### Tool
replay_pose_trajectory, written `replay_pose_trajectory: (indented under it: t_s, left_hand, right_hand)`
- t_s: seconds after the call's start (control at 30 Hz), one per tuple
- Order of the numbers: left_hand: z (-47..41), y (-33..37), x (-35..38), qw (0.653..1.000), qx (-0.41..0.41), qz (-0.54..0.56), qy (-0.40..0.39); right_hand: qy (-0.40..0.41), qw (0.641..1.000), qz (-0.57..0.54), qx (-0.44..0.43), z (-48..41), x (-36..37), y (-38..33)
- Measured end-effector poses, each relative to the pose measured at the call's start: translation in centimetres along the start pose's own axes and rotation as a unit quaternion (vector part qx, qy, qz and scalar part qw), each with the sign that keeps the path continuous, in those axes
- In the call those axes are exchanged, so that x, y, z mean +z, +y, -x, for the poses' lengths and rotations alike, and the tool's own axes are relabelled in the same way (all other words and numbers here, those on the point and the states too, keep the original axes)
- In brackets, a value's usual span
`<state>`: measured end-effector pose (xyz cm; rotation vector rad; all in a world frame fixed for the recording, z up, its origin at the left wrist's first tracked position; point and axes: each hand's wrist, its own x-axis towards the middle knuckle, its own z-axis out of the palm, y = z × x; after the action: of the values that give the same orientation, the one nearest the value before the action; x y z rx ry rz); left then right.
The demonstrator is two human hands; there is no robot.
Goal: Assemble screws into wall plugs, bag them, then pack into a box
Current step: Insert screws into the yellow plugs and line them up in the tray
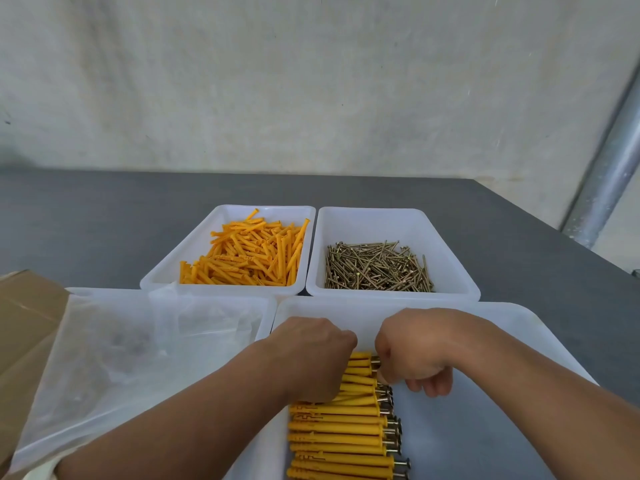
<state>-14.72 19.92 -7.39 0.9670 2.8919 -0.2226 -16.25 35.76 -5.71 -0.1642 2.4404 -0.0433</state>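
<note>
A: Container count on the counter (104, 220)?

B: Four, all white. Back-left tray (221, 216) holds loose orange wall plugs (249, 254), a jumbled heap. Back-right tray (446, 258) holds loose screws (377, 268), also a heap. Front-left tray (266, 306) holds clear bags (138, 348); their number can't be told. Front-right tray (502, 327) holds the assembled plugs (339, 438). There is also one cardboard box (24, 306), at the left edge.

A: How many assembled, and which way do they point?

B: A dozen or so are visible in one neat row, and the hands cover more. Long axis runs left-right, screw heads all to the right, each touching its neighbour.

A: What are the person's hands doing?

B: Both are over the far end of that row. Left hand (311, 355) is knuckles up on the yellow bodies with its fingers curled under and hidden, so its grip can't be told. Right hand (412, 355) has curled fingers and its thumb tip at the screw heads. Whether it pinches one can't be told.
</note>
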Motion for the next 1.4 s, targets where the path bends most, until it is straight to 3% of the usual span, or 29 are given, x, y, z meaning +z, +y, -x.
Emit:
replay_pose_trajectory:
  t_s: [0.1, 0.3, 0.63, 0.93, 1.2, 1.4]
  left_hand:
    - [0.1, 0.1, -0.3, 1.0, 0.008, -0.002, -0.012]
    - [0.1, -0.1, -0.6, 0.999, 0.024, -0.014, -0.041]
    - [0.2, 0.0, -0.6, 0.998, 0.019, 0.001, -0.054]
    - [0.2, -0.2, -0.8, 0.998, 0.001, 0.058, -0.018]
    - [0.2, -0.3, -1.5, 0.993, -0.032, 0.109, 0.036]
    - [0.4, -1.1, -2.5, 0.985, -0.068, 0.127, 0.093]
  right_hand:
    - [0.046, 0.999, 0.002, -0.008, -0.1, -0.1, 0.0]
    - [0.024, 1.0, 0.016, 0.001, -0.2, 0.1, 0.1]
    - [0.066, 0.997, 0.01, -0.025, 0.4, -0.5, 0.2]
    - [0.182, 0.98, -0.031, -0.076, 0.8, -1.6, 0.7]
    - [0.407, 0.906, -0.092, -0.07, -0.1, -3.1, 2.0]
    - [0.426, 0.896, -0.125, -0.018, -2.7, -3.1, 3.0]
